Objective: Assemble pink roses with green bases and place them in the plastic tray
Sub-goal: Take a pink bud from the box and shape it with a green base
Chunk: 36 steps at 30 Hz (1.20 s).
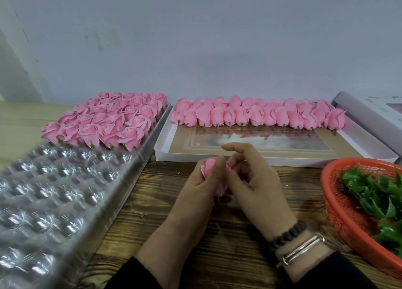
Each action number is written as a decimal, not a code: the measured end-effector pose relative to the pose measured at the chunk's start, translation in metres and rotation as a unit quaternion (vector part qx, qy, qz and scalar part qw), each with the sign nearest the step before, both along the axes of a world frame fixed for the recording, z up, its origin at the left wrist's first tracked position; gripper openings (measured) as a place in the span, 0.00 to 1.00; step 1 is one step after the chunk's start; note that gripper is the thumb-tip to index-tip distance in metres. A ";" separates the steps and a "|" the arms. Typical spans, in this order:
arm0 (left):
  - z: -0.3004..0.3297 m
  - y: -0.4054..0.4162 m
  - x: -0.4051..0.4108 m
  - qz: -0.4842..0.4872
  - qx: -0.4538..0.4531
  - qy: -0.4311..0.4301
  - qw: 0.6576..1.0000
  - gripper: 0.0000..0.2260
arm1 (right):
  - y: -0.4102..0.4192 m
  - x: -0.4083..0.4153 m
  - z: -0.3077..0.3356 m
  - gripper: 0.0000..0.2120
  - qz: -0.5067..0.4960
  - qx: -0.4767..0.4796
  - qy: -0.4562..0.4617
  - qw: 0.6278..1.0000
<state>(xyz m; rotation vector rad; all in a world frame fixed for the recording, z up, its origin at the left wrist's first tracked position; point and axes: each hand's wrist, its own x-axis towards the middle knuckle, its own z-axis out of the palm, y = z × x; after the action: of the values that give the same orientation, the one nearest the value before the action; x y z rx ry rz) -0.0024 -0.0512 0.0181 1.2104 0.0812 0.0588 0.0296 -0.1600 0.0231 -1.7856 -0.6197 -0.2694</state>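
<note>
A pink rose (214,175) is gripped in the curled left hand (201,186) above the wooden table (195,245). Its petals are touched by the right hand (254,180), index finger raised. Finished roses (104,121) fill the far rows of the plastic tray (54,190), left. Green bases (374,193) lie in the red basket (339,212), right.

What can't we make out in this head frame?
- Rose in the left hand: mostly covered by both hands; whether a green base is on cannot be told.
- Right hand fingertips: hidden behind the rose.
- Plastic tray: near end cut by the left and bottom edges, blurred.
- Orange basket: cut by the right edge.
- Box at far right: cut off, print unreadable.
</note>
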 end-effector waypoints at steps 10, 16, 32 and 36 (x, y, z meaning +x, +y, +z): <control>-0.003 0.004 0.005 0.049 -0.056 -0.009 0.997 0.14 | -0.002 -0.001 0.003 0.13 -0.014 0.118 -0.014 0.993; 0.000 0.006 0.007 0.074 -0.139 -0.018 0.987 0.07 | 0.005 -0.001 -0.003 0.19 0.017 0.014 0.023 0.999; 0.004 0.005 0.006 0.014 -0.270 0.025 0.962 0.18 | 0.012 -0.008 -0.005 0.10 0.047 -0.049 0.058 0.996; 0.006 0.006 0.007 0.072 -0.261 0.018 0.963 0.20 | 0.013 -0.007 -0.007 0.08 0.063 -0.067 0.097 0.991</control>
<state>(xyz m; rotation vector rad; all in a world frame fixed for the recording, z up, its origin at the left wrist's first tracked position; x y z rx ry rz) 0.0046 -0.0449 0.0241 0.6767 0.2034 0.1340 0.0228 -0.1465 0.0165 -1.8662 -0.6203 0.0333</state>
